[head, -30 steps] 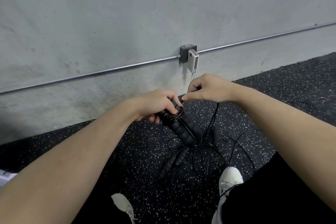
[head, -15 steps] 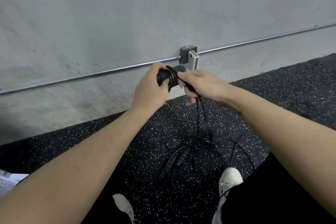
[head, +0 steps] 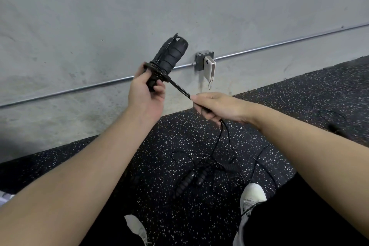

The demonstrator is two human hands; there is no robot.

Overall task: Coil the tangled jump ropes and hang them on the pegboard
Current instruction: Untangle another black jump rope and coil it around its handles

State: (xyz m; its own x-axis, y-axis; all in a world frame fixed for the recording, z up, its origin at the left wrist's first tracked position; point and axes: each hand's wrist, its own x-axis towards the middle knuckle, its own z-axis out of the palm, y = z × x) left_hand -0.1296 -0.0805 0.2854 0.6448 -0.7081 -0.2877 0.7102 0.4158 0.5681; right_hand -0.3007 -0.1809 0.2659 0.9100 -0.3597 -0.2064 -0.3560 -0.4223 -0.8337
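My left hand (head: pixel 144 94) grips a pair of black ribbed jump rope handles (head: pixel 171 54), held upright against the wall, with thin black cord wound in a ring around their lower part. A taut stretch of that cord (head: pixel 179 89) runs down-right into my right hand (head: pixel 217 106), which pinches it. Below my right hand the cord hangs to the floor. There a second tangled jump rope (head: pixel 196 175) lies with its two black handles side by side and loose loops spread around them. No pegboard is in view.
A grey concrete wall carries a metal conduit (head: pixel 279 43) and a junction box (head: pixel 203 60) with a white power bank (head: pixel 209 69) hanging on it. Black speckled rubber floor (head: pixel 299 96) lies below. My white shoes (head: pixel 252 195) stand near the tangle.
Both hands rose from low over the floor. The handles now point up in my left hand, and my right hand has pulled the cord out to the lower right, taut.
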